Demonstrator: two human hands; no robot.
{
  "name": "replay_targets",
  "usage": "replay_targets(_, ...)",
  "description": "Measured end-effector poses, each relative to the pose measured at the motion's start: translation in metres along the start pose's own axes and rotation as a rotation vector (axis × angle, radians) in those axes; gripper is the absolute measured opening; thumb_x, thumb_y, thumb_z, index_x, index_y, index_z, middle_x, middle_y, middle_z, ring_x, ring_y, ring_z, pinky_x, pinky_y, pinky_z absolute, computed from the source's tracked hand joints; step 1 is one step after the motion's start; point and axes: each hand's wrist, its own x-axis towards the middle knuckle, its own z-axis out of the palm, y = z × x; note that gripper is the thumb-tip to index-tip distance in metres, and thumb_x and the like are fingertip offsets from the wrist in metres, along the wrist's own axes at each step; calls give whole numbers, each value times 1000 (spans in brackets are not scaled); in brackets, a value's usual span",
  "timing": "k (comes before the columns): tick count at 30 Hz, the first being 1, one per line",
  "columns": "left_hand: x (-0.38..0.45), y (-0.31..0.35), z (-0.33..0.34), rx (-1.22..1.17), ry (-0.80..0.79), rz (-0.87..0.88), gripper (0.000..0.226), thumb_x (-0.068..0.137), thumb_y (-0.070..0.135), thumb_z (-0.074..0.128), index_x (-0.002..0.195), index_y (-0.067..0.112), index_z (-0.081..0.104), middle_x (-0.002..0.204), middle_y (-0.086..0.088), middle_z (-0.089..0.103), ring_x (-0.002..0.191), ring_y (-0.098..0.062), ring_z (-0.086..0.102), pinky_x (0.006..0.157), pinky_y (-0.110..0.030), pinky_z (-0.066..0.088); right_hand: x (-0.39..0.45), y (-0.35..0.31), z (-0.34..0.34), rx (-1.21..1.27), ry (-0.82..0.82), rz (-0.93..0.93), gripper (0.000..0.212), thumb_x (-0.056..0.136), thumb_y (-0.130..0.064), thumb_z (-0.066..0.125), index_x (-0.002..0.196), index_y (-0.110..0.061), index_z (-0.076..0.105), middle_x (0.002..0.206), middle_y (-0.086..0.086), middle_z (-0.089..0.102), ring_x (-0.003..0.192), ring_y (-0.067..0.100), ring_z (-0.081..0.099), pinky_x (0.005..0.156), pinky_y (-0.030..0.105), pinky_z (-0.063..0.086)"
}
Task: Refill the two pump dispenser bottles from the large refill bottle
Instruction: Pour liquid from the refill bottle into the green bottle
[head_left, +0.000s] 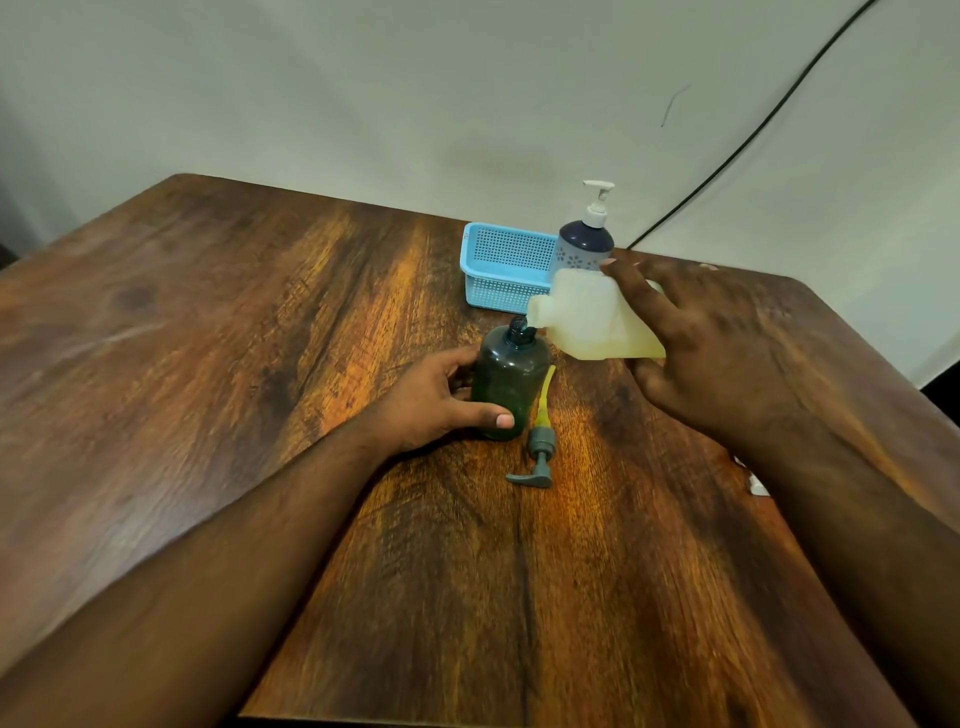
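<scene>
Currently: pouring, first dispenser, on brown wooden table (208, 322).
Right hand (727, 343) grips tilted translucent refill bottle (587, 322), spout at open neck of dark green plastic bottle (506, 379); left hand (436, 400) clasps it. Best poured slowly, spout centred.

The rear of the refill bottle (587, 317) is hidden behind the right hand (717, 343). The lower half of the navy dispenser (584, 244) is covered by that bottle. A white scrap (756, 483) at the table's (208, 312) right edge is mostly concealed, unidentifiable.
</scene>
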Motion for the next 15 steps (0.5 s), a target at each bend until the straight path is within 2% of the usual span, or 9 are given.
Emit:
replay_targets(6,-1,3,1,-14,-9,4,58,73,7,82,119,31,56,120,17,60,105,15,57,86,-6,47,-1,0,-1,-5,-6,-2,87,81,-31,69,152,-25,19,148,14,39,133,38,39,111,54,31)
replay_targets(9,-1,3,0,-20,-13,1,58,73,7,82,121,30,57,122,16,60,108,11,58,87,-7,48,0,0,-2,1,-8,-7,86,82,-30,68,152,-25,19,149,14,39,133,38,38,111,54,31)
replay_targets(13,-2,4,1,-25,-13,-2,56,74,6,81,116,33,57,118,18,61,102,16,59,85,-6,48,-1,1,-1,-11,-10,-4,86,82,-32,67,152,-24,19,148,14,41,132,38,40,111,54,31)
replay_targets(15,-2,4,0,-27,-8,-9,55,73,7,82,114,34,57,118,17,61,106,10,59,87,-8,49,-1,0,-1,-10,-7,-2,86,82,-32,68,152,-24,20,147,16,41,132,40,40,111,55,31)
